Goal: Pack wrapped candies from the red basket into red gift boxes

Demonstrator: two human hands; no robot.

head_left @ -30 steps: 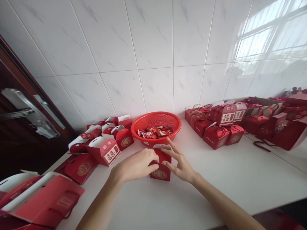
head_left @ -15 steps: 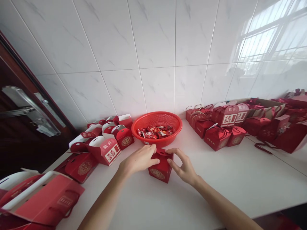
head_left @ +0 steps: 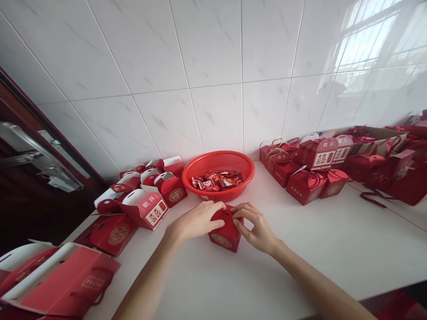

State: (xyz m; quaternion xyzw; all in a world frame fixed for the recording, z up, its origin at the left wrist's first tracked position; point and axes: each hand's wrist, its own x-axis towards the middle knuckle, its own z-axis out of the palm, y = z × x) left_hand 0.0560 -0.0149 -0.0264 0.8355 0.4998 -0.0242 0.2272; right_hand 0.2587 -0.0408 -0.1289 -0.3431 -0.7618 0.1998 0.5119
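Observation:
A small red gift box with a gold round emblem stands upright on the white table in front of me. Around its top left side my left hand is closed, thumb on the near face and fingers over the top edge. My right hand pinches the top flaps at the right with thumb and fingertips. The flaps are folded inward, partly hidden by my fingers. Just behind the box sits a red plastic basket with wrapped candies in it.
Several open red boxes line the left side, with a larger one nearest me. At the right stand several closed boxes with cords and dark red bags. A tiled wall rises behind; a door handle is far left.
My right fingers have come closer together on the top flaps, which now lie lower and more closed. My left hand keeps its hold. The view has tilted slightly.

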